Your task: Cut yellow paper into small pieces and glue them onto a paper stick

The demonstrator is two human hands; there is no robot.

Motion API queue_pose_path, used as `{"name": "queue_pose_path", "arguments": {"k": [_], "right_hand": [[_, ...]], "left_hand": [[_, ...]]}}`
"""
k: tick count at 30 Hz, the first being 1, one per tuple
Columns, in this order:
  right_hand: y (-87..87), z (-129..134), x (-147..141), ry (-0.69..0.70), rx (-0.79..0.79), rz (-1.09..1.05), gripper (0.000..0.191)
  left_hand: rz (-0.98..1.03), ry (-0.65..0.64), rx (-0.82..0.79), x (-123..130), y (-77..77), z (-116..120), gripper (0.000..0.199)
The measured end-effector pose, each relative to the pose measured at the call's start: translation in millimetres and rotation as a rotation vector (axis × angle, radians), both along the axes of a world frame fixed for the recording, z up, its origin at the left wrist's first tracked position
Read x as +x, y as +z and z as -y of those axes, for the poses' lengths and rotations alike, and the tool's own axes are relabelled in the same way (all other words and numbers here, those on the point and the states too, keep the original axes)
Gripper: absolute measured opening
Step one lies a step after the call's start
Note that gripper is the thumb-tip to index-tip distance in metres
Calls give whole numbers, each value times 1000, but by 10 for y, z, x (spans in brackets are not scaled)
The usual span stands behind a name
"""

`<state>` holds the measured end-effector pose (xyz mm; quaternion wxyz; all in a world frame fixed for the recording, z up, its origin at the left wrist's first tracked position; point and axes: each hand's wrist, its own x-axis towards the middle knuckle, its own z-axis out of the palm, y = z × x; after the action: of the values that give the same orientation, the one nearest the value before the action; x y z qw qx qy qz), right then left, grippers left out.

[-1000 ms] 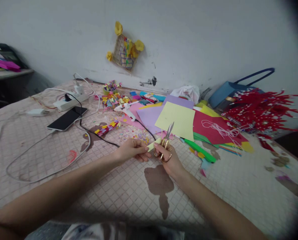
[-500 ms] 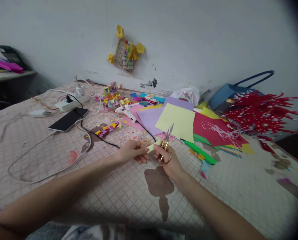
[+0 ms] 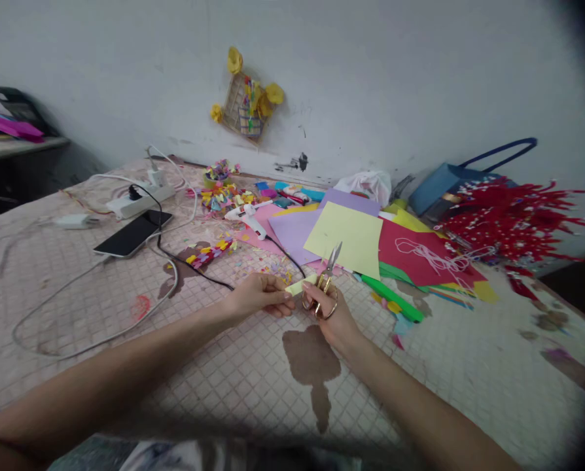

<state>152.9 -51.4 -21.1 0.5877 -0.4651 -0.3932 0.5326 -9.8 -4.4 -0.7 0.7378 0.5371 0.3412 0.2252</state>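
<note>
A small pale yellow paper strip point(image 3: 300, 286) is stretched between my two hands over the table. My left hand point(image 3: 263, 296) pinches its left end between thumb and fingers. Gold-handled scissors point(image 3: 326, 278) sit in my right hand point(image 3: 336, 315), blades pointing up and away, and the thumb of that hand also presses on the right end of the strip. Just behind the scissors lies a square pale yellow sheet point(image 3: 346, 237), overlapping purple paper point(image 3: 295, 232).
A white glue gun point(image 3: 249, 219) lies behind my hands, its black cord running forward. Left are a phone point(image 3: 134, 234), a power strip point(image 3: 140, 200) and cables. A green roll point(image 3: 393, 299), red paper point(image 3: 405, 252) and red bristly stems point(image 3: 508, 222) are on the right.
The fingers of my left hand have shifted slightly on the strip, and more of its left end shows. The scissors stay in my right hand.
</note>
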Motion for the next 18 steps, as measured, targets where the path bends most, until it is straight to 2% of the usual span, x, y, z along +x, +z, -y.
{"name": "queue_pose_path", "arguments": {"k": [10,18], "right_hand": [[38,15,-16,3,-13,3,28],[31,-3,12,-39,-23,1,30]], "left_hand": [[-25,-10,14,0,0,15,27],[104,66,-159,5,-66,-20,26]]}}
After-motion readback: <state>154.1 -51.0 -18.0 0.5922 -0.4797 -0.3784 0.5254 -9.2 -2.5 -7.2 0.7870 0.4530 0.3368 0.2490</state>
